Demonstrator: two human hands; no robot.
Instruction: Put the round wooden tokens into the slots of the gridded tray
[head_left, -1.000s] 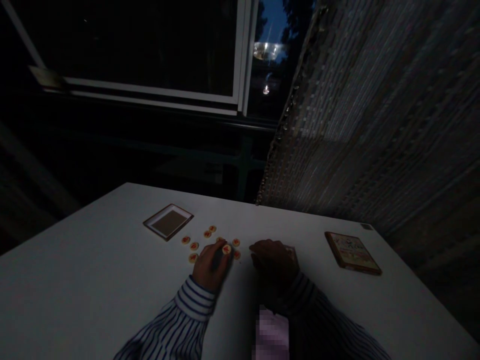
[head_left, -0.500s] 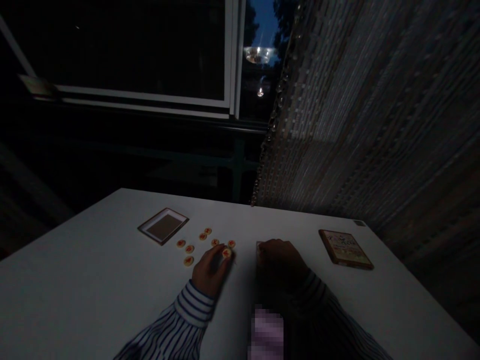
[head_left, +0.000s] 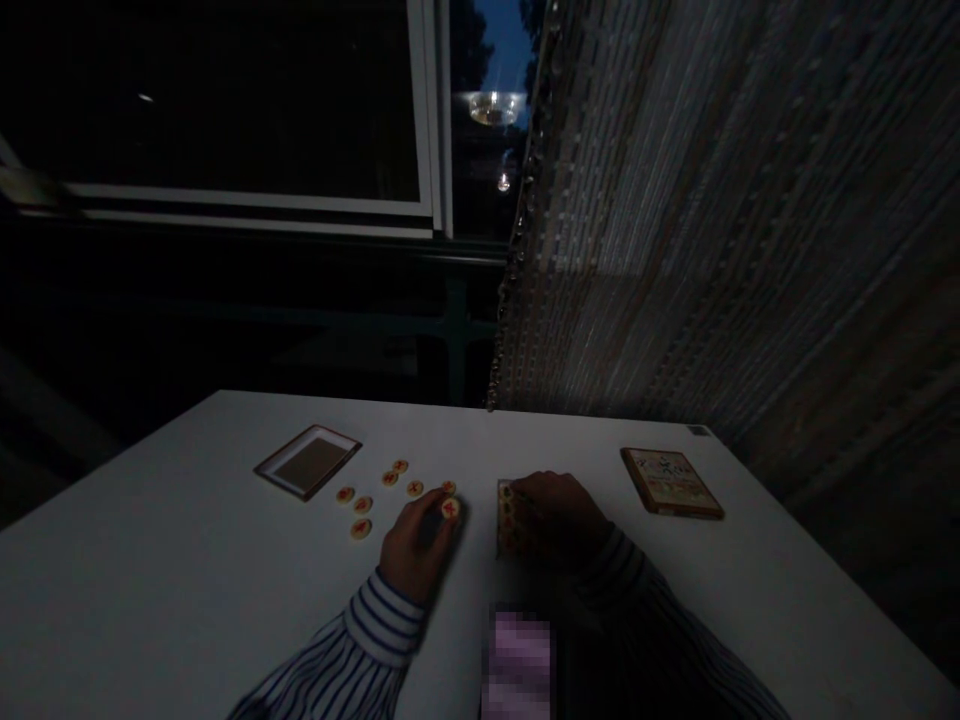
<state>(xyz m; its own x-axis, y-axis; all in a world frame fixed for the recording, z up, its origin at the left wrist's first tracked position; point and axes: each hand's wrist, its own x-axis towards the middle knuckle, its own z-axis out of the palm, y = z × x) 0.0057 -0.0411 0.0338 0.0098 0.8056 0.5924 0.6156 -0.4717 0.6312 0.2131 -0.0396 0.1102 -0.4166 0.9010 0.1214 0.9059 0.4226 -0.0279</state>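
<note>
My left hand [head_left: 412, 545] pinches a round xiangqi piece [head_left: 450, 508] with a red mark between thumb and fingers, just above the table. Another piece [head_left: 448, 487] lies right behind it. More red-marked pieces [head_left: 363, 505] are scattered on the table to the left of this hand. My right hand [head_left: 559, 515] is curled over a small clear box [head_left: 505, 545] in which several pieces show in a row along the left side. Its fingers are in deep shadow, so what they grip is hidden.
A shallow open lid or tray [head_left: 307, 462] lies at the back left of the white table [head_left: 187, 560]. At the right is a flat box with a printed cover [head_left: 673, 482]. A bead curtain [head_left: 600, 250] hangs past the table's far edge, beside a dark window.
My right hand has shifted off the left part of the clear box, so pieces inside now show. The left hand still holds its piece. The whole view has swung slightly.
</note>
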